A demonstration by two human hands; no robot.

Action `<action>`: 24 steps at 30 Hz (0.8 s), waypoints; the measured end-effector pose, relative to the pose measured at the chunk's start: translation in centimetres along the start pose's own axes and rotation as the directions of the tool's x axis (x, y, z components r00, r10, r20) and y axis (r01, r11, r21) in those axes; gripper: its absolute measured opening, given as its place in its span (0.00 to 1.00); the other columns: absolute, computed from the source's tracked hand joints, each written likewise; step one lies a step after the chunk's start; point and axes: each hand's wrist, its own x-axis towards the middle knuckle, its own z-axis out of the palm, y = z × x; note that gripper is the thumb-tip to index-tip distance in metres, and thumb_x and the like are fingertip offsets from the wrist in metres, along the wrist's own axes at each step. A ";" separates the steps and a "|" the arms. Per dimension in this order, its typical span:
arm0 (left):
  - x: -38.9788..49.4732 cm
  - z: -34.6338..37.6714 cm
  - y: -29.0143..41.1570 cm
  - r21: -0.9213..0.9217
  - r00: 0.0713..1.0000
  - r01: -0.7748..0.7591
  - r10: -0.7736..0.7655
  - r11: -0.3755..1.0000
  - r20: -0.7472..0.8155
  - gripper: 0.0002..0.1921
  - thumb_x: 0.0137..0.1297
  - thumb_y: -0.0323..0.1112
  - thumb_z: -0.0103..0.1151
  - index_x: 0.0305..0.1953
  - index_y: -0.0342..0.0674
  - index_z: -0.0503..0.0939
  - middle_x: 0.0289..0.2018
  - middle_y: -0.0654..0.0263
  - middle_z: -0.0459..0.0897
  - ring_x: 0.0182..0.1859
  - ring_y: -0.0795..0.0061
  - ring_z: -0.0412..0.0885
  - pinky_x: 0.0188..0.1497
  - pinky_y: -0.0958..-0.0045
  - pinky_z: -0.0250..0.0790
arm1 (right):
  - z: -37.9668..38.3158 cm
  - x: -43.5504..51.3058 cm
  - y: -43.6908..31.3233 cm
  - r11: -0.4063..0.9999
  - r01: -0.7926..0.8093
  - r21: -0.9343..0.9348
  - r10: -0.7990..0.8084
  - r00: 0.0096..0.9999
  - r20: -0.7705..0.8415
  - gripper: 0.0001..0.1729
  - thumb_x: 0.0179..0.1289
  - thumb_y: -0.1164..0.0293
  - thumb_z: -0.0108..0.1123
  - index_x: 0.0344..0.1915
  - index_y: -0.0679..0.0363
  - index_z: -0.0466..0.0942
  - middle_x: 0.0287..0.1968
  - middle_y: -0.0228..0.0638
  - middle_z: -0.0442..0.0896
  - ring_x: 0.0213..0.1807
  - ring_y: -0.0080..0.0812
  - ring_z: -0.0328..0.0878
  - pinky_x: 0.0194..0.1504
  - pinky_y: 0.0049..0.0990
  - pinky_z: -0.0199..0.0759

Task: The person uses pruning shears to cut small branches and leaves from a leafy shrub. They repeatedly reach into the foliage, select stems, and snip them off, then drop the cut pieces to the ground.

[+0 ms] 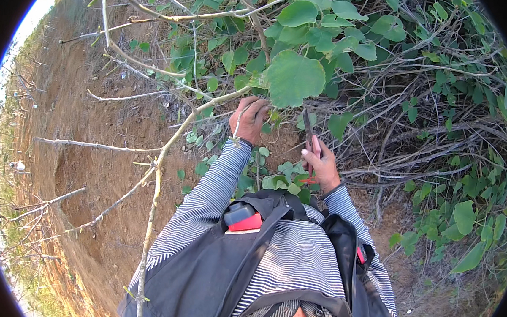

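My right hand (323, 165) is closed around red-handled pruning shears (311, 138), whose dark metal jaws point up towards the leafy stems. To its left, my left hand (248, 119) is among the stems below a bent bare branch (193, 113); its fingers are curled, and whether they grip a stem cannot be made out. A large round green leaf (294, 79) hangs just above and between the hands. Heart-shaped leaves (285, 174) grow near my chest, below both hands.
A tangle of dry vines (397, 143) with green leaves fills the right side. Bare branches (98, 145) stretch across the left, and one runs down close over my left sleeve. Behind them lies a brown earth slope (104, 178).
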 end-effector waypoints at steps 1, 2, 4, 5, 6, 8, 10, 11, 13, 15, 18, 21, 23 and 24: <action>0.1 0.1 0.0 -0.004 1.000 0.021 -0.021 1.000 -0.018 0.10 0.65 0.34 0.71 0.47 0.47 0.88 0.49 0.63 0.87 0.44 0.59 0.89 0.46 0.61 0.82 | -0.1 -0.1 0.1 1.000 -0.005 -0.030 0.005 1.000 -0.009 0.36 0.68 0.62 0.72 0.70 0.67 0.71 0.40 0.29 0.81 0.31 0.19 0.77 0.33 0.23 0.76; 0.3 0.1 -0.1 0.014 1.000 0.010 -0.010 1.000 -0.015 0.16 0.65 0.35 0.71 0.53 0.48 0.86 0.51 0.59 0.86 0.44 0.57 0.89 0.45 0.59 0.81 | -0.2 -0.1 0.2 0.998 -0.031 -0.055 0.032 0.999 0.019 0.36 0.68 0.62 0.71 0.70 0.66 0.71 0.43 0.29 0.80 0.33 0.20 0.77 0.36 0.24 0.78; 0.5 0.4 0.1 0.130 0.999 0.047 -0.044 0.990 -0.026 0.21 0.65 0.35 0.70 0.60 0.51 0.82 0.52 0.56 0.86 0.45 0.55 0.89 0.46 0.57 0.81 | -0.6 -0.2 0.0 0.999 0.004 -0.045 -0.001 0.997 0.072 0.37 0.68 0.61 0.71 0.71 0.66 0.70 0.43 0.30 0.80 0.34 0.20 0.78 0.37 0.24 0.78; 0.4 0.5 0.4 0.182 0.997 0.065 -0.059 0.981 -0.039 0.24 0.66 0.35 0.70 0.63 0.52 0.80 0.52 0.55 0.85 0.45 0.54 0.89 0.47 0.57 0.81 | -0.7 -0.3 -0.1 0.999 0.003 -0.041 0.000 0.996 0.094 0.38 0.67 0.61 0.72 0.71 0.66 0.70 0.43 0.30 0.80 0.35 0.20 0.78 0.37 0.24 0.78; 0.3 0.6 0.7 0.166 0.959 0.254 -0.270 0.953 0.085 0.31 0.67 0.34 0.68 0.70 0.52 0.73 0.52 0.51 0.85 0.45 0.53 0.88 0.49 0.57 0.80 | -1.1 -0.3 -0.4 0.998 0.003 -0.060 0.004 0.994 0.113 0.38 0.67 0.61 0.72 0.70 0.68 0.70 0.43 0.30 0.80 0.37 0.21 0.78 0.39 0.25 0.78; -0.2 0.9 1.9 0.028 0.962 0.270 -0.271 0.962 0.021 0.31 0.67 0.33 0.67 0.72 0.49 0.71 0.51 0.52 0.85 0.46 0.54 0.88 0.51 0.58 0.80 | -1.8 -0.2 -1.1 0.992 0.028 -0.124 -0.010 0.991 0.136 0.39 0.66 0.62 0.72 0.70 0.69 0.70 0.44 0.31 0.81 0.37 0.22 0.79 0.40 0.25 0.79; -0.8 1.2 3.6 -0.201 0.940 0.336 -0.341 0.920 0.006 0.26 0.69 0.29 0.64 0.67 0.41 0.75 0.50 0.52 0.86 0.48 0.57 0.88 0.51 0.59 0.79 | -2.6 -0.1 -1.8 0.990 0.044 -0.138 -0.024 0.989 0.145 0.40 0.66 0.62 0.72 0.71 0.71 0.69 0.44 0.32 0.81 0.38 0.24 0.79 0.43 0.27 0.80; -0.8 1.3 4.4 -0.171 0.964 0.263 -0.267 0.949 0.000 0.22 0.69 0.28 0.64 0.63 0.40 0.77 0.51 0.53 0.86 0.48 0.58 0.88 0.51 0.61 0.80 | -3.0 -0.1 -2.1 0.988 0.056 -0.146 -0.036 0.990 0.139 0.40 0.66 0.62 0.72 0.71 0.71 0.69 0.45 0.33 0.81 0.39 0.24 0.80 0.43 0.27 0.80; -0.3 1.3 6.1 -0.137 0.989 0.146 -0.144 0.980 0.022 0.15 0.69 0.25 0.63 0.56 0.36 0.82 0.51 0.54 0.87 0.49 0.62 0.89 0.50 0.67 0.82 | -3.9 -0.2 -2.6 0.988 0.036 -0.149 -0.018 0.993 0.119 0.41 0.66 0.62 0.72 0.72 0.71 0.68 0.46 0.34 0.82 0.41 0.25 0.81 0.45 0.28 0.81; 1.1 1.4 7.9 -0.078 0.994 -0.078 0.071 0.994 -0.081 0.11 0.69 0.23 0.63 0.51 0.35 0.84 0.49 0.54 0.86 0.44 0.63 0.88 0.45 0.69 0.80 | -5.0 -0.6 -3.1 0.988 0.090 -0.123 -0.071 0.986 0.149 0.38 0.66 0.63 0.71 0.69 0.71 0.69 0.47 0.35 0.82 0.42 0.25 0.83 0.44 0.28 0.80; 4.2 1.2 10.9 -0.079 0.972 -0.144 0.126 0.986 -0.197 0.11 0.68 0.22 0.64 0.50 0.34 0.84 0.46 0.53 0.86 0.40 0.63 0.86 0.39 0.70 0.77 | -6.7 -1.4 -3.9 0.981 0.138 -0.136 -0.114 0.978 0.176 0.32 0.67 0.65 0.70 0.65 0.70 0.71 0.42 0.31 0.80 0.38 0.23 0.83 0.41 0.25 0.78; 7.1 0.7 13.1 -0.074 0.923 -0.192 0.154 0.979 -0.354 0.13 0.69 0.25 0.62 0.54 0.34 0.82 0.47 0.50 0.86 0.46 0.51 0.86 0.48 0.59 0.78 | -8.7 -2.3 -4.6 0.974 0.157 -0.162 -0.124 0.973 0.195 0.35 0.67 0.65 0.70 0.68 0.70 0.70 0.43 0.31 0.81 0.41 0.24 0.81 0.44 0.26 0.78; 8.5 0.6 13.4 -0.216 0.929 -0.122 0.034 0.969 -0.369 0.13 0.70 0.26 0.64 0.54 0.31 0.82 0.48 0.52 0.88 0.47 0.57 0.88 0.49 0.63 0.78 | -10.2 -2.9 -4.7 0.973 0.161 -0.164 -0.129 0.974 0.188 0.37 0.66 0.64 0.71 0.68 0.71 0.71 0.45 0.33 0.81 0.45 0.25 0.80 0.50 0.28 0.77; 9.1 0.5 13.0 -0.291 0.955 -0.066 -0.024 0.955 -0.296 0.14 0.69 0.26 0.65 0.54 0.31 0.82 0.49 0.52 0.88 0.48 0.58 0.88 0.50 0.63 0.78 | -10.9 -3.2 -4.7 0.972 0.144 -0.183 -0.113 0.979 0.171 0.37 0.65 0.64 0.72 0.69 0.71 0.71 0.47 0.34 0.81 0.47 0.25 0.79 0.53 0.29 0.77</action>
